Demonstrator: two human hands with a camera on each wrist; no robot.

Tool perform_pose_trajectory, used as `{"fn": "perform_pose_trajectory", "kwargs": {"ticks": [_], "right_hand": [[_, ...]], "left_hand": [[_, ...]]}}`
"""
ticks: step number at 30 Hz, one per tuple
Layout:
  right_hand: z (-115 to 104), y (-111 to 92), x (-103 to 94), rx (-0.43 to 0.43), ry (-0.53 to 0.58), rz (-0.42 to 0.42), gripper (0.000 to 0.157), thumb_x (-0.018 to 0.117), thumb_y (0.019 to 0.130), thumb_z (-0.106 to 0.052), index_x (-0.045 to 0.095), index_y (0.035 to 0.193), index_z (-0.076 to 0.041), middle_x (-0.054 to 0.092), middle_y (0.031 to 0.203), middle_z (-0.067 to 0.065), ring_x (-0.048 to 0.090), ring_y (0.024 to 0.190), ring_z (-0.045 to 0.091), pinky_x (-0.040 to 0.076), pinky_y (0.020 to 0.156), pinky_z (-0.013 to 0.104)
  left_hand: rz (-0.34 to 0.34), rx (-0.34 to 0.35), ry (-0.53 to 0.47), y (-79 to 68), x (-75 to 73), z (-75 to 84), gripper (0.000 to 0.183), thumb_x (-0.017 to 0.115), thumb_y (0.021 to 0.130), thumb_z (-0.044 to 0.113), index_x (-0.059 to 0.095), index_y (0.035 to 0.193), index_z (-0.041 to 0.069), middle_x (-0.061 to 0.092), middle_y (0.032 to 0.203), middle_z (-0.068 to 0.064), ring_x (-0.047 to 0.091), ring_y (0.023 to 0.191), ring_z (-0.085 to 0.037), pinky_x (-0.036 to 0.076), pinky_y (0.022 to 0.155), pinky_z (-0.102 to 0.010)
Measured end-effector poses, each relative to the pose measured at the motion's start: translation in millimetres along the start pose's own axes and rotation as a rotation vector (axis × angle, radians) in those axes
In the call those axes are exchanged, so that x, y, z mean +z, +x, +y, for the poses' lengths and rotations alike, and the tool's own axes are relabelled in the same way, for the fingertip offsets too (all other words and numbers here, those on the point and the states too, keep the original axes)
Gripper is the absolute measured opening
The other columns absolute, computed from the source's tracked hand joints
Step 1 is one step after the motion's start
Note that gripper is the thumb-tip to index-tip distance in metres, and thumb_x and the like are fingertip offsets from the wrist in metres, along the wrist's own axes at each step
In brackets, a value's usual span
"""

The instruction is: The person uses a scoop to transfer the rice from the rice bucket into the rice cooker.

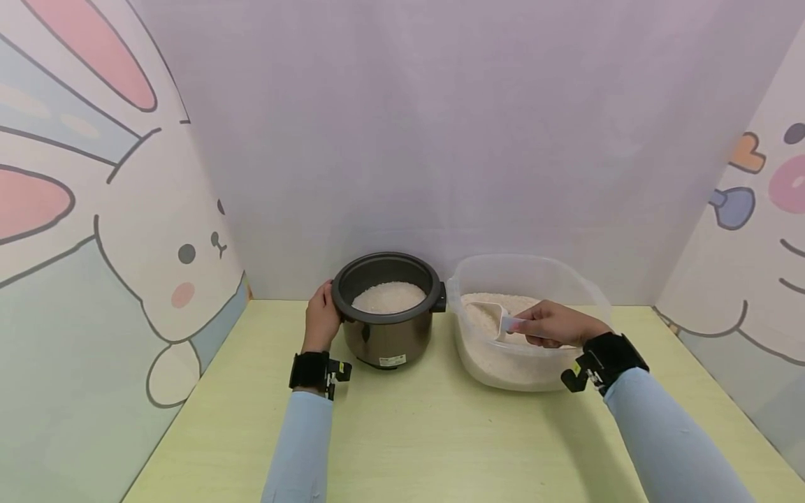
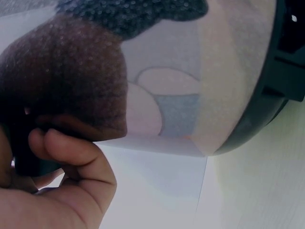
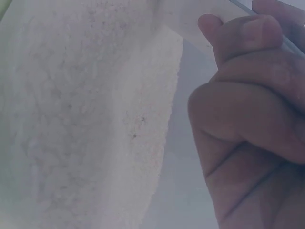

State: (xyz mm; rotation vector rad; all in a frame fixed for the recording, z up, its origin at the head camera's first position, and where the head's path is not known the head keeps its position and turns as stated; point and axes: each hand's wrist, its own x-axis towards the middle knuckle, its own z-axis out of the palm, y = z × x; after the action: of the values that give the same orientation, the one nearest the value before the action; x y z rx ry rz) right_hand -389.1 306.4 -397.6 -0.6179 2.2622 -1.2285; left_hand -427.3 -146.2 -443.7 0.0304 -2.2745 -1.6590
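The person's left grip (image 1: 321,318) is curled round the black side handle (image 2: 26,163) of a round, brown metal rice cooker (image 1: 386,341), whose dark grey inner pot (image 1: 390,270) holds white rice (image 1: 390,298). The right grip (image 1: 556,323) pinches a white plastic scoop (image 1: 503,323) by its handle, inside a wide, translucent plastic tub (image 1: 534,274) of pale rice grains (image 1: 514,302). Cooker and tub stand side by side on the yellow-green bench (image 1: 434,440), before a pale lilac cloth backdrop (image 1: 440,126)

Cartoon rabbit (image 1: 157,244) beside pale backdrop (image 1: 440,140)
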Motion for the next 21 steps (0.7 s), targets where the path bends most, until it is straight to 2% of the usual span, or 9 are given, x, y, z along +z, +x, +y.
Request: {"fn": "perform_pose_trajectory", "kwargs": {"ticks": [10, 15, 17, 21], "right_hand": [[-1.0, -3.6, -1.6, -0.031, 0.052, -0.023, 0.042, 0.047, 0.111, -0.020, 0.059, 0.114, 0.020, 0.043, 0.067, 0.002, 0.029, 0.050, 0.010, 0.024, 0.048, 0.032], [-2.2, -4.9, -3.2, -0.025, 0.084, -0.030, 0.044, 0.045, 0.112, -0.020, 0.058, 0.116, 0.021, 0.043, 0.067, 0.002, 0.027, 0.050, 0.011, 0.024, 0.048, 0.033], [-2.2, -4.9, -3.6, -0.021, 0.093, -0.032, 0.045, 0.046, 0.111, -0.021, 0.058, 0.115, 0.021, 0.043, 0.067, 0.001, 0.027, 0.050, 0.012, 0.024, 0.048, 0.033], [-0.9, -5.0, -4.4, -0.024, 0.114, -0.041, 0.045, 0.046, 0.111, -0.021, 0.057, 0.116, 0.022, 0.044, 0.067, 0.001, 0.027, 0.049, 0.012, 0.024, 0.048, 0.034]], "left_hand": [[0.011, 0.016, -0.003, -0.9, 0.1, -1.2, 0.043, 0.034, 0.114, 0.028, 0.059, 0.139, 0.004, 0.064, 0.109, -0.019, 0.059, 0.089, -0.027, 0.046, 0.075, -0.033], [0.011, 0.019, 0.005, 0.0, -0.1, -1.1, 0.044, 0.033, 0.114, 0.028, 0.058, 0.140, 0.004, 0.064, 0.109, -0.020, 0.059, 0.088, -0.027, 0.046, 0.074, -0.032], [0.010, 0.016, 0.002, 0.4, -0.4, -0.8, 0.044, 0.033, 0.114, 0.028, 0.057, 0.142, 0.003, 0.064, 0.114, -0.020, 0.060, 0.093, -0.028, 0.047, 0.077, -0.033], [0.007, 0.012, -0.006, 0.6, 0.3, -0.7, 0.043, 0.033, 0.114, 0.028, 0.057, 0.141, 0.003, 0.064, 0.110, -0.020, 0.060, 0.087, -0.027, 0.048, 0.075, -0.034]]}}
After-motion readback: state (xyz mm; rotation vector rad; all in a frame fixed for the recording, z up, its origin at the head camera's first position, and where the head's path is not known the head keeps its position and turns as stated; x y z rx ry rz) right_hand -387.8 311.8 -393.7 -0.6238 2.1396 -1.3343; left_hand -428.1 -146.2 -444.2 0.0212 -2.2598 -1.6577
